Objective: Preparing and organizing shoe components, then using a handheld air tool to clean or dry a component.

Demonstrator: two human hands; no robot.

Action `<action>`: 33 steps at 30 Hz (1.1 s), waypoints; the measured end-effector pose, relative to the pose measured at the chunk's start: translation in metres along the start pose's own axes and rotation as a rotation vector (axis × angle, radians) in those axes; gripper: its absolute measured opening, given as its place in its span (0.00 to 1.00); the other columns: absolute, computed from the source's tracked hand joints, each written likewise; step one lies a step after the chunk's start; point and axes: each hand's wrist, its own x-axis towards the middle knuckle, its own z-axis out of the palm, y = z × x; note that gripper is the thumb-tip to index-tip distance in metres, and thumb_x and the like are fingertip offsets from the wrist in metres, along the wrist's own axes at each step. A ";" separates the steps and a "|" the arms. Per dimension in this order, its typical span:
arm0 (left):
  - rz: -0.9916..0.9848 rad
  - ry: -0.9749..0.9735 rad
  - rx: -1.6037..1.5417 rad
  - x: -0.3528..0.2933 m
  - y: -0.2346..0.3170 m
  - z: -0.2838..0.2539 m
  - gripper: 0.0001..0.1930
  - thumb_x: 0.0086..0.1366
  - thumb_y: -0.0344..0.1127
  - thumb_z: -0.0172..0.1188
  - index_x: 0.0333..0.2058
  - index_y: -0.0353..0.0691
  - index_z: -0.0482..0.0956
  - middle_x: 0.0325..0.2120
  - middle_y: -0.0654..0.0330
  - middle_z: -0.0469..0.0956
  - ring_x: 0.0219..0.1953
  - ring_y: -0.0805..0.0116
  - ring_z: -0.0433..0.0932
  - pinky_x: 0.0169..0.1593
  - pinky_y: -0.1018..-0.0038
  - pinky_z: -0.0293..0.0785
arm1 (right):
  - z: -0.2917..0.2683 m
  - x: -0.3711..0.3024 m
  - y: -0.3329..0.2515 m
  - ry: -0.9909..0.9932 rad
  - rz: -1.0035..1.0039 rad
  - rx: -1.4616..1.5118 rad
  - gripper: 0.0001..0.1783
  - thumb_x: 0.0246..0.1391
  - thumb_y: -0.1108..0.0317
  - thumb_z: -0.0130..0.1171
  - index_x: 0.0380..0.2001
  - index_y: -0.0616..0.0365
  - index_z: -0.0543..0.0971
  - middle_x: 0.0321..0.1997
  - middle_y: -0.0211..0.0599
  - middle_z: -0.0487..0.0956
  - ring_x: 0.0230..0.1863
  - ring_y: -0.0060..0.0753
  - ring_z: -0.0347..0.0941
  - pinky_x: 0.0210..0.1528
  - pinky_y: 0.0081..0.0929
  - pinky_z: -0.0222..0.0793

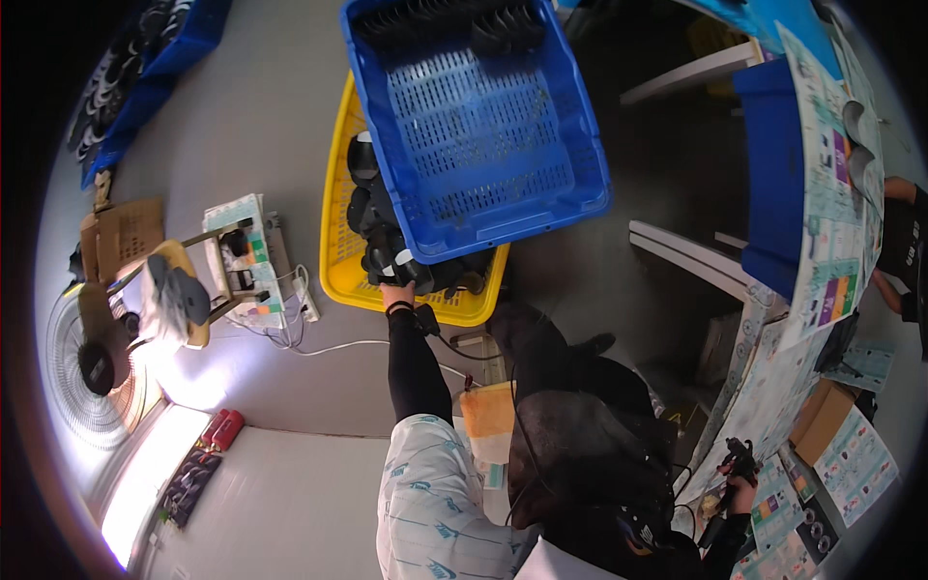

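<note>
My left hand (396, 293) reaches into the near side of a yellow plastic basket (334, 271). Its fingers close on a glossy black curved piece (414, 273), partly hidden among other black pieces (362, 159) there. A blue slotted crate (474, 135) rests across the basket, covering much of it; a row of black curved parts (503, 31) lines its far end. At the lower right, beside the paper-covered table, my right hand (742, 495) is wrapped round an irregular black object (739, 456), whose kind I cannot make out.
A standing fan (97, 367) and a small stool (184, 290) are at the left. A white cable (338, 346) crosses the floor. Blue bins (145, 97) of black parts stand far left. The worktable (773, 387) runs along the right, with another person's arm (899, 188) beyond it.
</note>
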 end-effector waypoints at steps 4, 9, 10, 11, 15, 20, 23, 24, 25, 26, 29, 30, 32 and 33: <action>0.007 -0.098 0.044 0.043 -0.014 0.010 0.39 0.51 0.49 0.76 0.57 0.31 0.75 0.51 0.41 0.80 0.56 0.44 0.78 0.59 0.60 0.74 | 0.024 0.016 -0.003 0.055 0.104 -0.048 0.28 0.36 0.72 0.52 0.46 0.67 0.79 0.35 0.40 0.84 0.34 0.28 0.77 0.27 0.24 0.70; 0.165 0.066 0.213 -0.017 0.032 0.014 0.21 0.59 0.43 0.64 0.45 0.34 0.85 0.41 0.43 0.84 0.48 0.41 0.81 0.54 0.56 0.77 | 0.004 0.001 0.006 0.060 -0.061 -0.039 0.28 0.35 0.70 0.53 0.44 0.69 0.80 0.36 0.41 0.85 0.38 0.35 0.80 0.41 0.21 0.72; 0.299 0.010 0.252 -0.037 0.045 0.008 0.18 0.59 0.41 0.60 0.42 0.35 0.85 0.40 0.42 0.84 0.47 0.39 0.80 0.53 0.54 0.76 | -0.005 -0.009 0.005 0.046 -0.041 -0.005 0.27 0.37 0.71 0.53 0.46 0.68 0.80 0.38 0.42 0.85 0.41 0.36 0.80 0.46 0.23 0.72; 0.425 -0.092 0.320 -0.064 0.050 -0.002 0.20 0.59 0.43 0.61 0.46 0.37 0.83 0.42 0.43 0.83 0.49 0.41 0.80 0.53 0.52 0.76 | -0.015 -0.019 0.009 0.038 -0.020 0.034 0.27 0.39 0.72 0.54 0.47 0.68 0.80 0.39 0.43 0.85 0.43 0.37 0.81 0.52 0.25 0.71; 0.846 -0.089 0.324 -0.184 0.076 -0.074 0.17 0.59 0.38 0.63 0.45 0.36 0.80 0.40 0.43 0.83 0.45 0.42 0.81 0.49 0.52 0.77 | -0.053 -0.024 0.032 0.111 -0.140 0.206 0.17 0.49 0.77 0.61 0.45 0.63 0.84 0.45 0.35 0.85 0.46 0.32 0.81 0.53 0.26 0.73; 1.439 -0.143 0.384 -0.394 0.191 -0.113 0.15 0.61 0.35 0.60 0.45 0.35 0.81 0.37 0.46 0.83 0.41 0.44 0.81 0.45 0.54 0.78 | -0.100 -0.036 0.070 0.193 -0.081 0.578 0.17 0.47 0.78 0.58 0.43 0.63 0.82 0.35 0.30 0.85 0.30 0.19 0.78 0.23 0.18 0.68; 1.711 -0.266 0.435 -0.549 0.258 -0.077 0.19 0.63 0.37 0.60 0.51 0.39 0.81 0.38 0.47 0.83 0.42 0.45 0.81 0.45 0.55 0.78 | -0.126 -0.039 0.117 0.300 -0.109 0.735 0.16 0.49 0.76 0.59 0.43 0.63 0.80 0.33 0.26 0.84 0.27 0.17 0.75 0.21 0.18 0.66; 1.792 -0.319 0.434 -0.593 0.272 -0.053 0.17 0.63 0.37 0.60 0.50 0.39 0.81 0.38 0.47 0.82 0.41 0.44 0.81 0.44 0.55 0.78 | -0.136 -0.040 0.129 0.324 -0.098 0.758 0.15 0.49 0.76 0.58 0.43 0.62 0.80 0.32 0.26 0.83 0.26 0.18 0.74 0.21 0.19 0.66; 1.870 -0.376 0.435 -0.636 0.285 -0.027 0.16 0.63 0.37 0.60 0.48 0.39 0.82 0.37 0.46 0.82 0.41 0.43 0.80 0.44 0.54 0.78 | -0.145 -0.042 0.142 0.347 -0.085 0.780 0.14 0.49 0.76 0.58 0.42 0.62 0.80 0.31 0.25 0.83 0.25 0.18 0.72 0.21 0.20 0.65; 1.903 -0.403 0.501 -0.679 0.295 0.001 0.15 0.63 0.38 0.60 0.46 0.39 0.82 0.37 0.45 0.82 0.41 0.42 0.80 0.43 0.53 0.78 | -0.153 -0.043 0.152 0.368 -0.073 0.824 0.14 0.49 0.76 0.58 0.42 0.62 0.80 0.31 0.25 0.83 0.25 0.18 0.72 0.21 0.20 0.65; 1.966 -0.509 0.571 -0.795 0.299 0.092 0.13 0.62 0.39 0.60 0.40 0.36 0.81 0.36 0.43 0.81 0.40 0.40 0.80 0.43 0.51 0.77 | -0.173 -0.047 0.188 0.405 -0.035 0.837 0.13 0.49 0.73 0.60 0.41 0.61 0.81 0.30 0.26 0.82 0.23 0.19 0.71 0.21 0.23 0.65; 1.960 -0.561 0.562 -0.828 0.294 0.120 0.14 0.62 0.40 0.61 0.39 0.35 0.81 0.34 0.44 0.82 0.39 0.40 0.81 0.43 0.51 0.77 | -0.181 -0.047 0.197 0.396 -0.003 0.841 0.12 0.49 0.72 0.60 0.40 0.60 0.81 0.30 0.26 0.82 0.23 0.20 0.70 0.21 0.23 0.65; 1.947 -0.636 0.556 -0.871 0.285 0.174 0.14 0.61 0.41 0.63 0.36 0.34 0.82 0.32 0.44 0.83 0.37 0.40 0.81 0.43 0.52 0.77 | -0.193 -0.041 0.213 0.363 0.046 0.809 0.13 0.48 0.69 0.62 0.39 0.60 0.81 0.28 0.30 0.81 0.24 0.23 0.71 0.24 0.25 0.67; 1.941 -0.661 0.566 -0.882 0.281 0.196 0.15 0.60 0.42 0.63 0.35 0.34 0.82 0.32 0.44 0.83 0.37 0.40 0.82 0.43 0.52 0.78 | -0.194 -0.038 0.217 0.364 0.046 0.823 0.13 0.48 0.69 0.62 0.39 0.60 0.81 0.28 0.30 0.81 0.24 0.23 0.71 0.24 0.25 0.67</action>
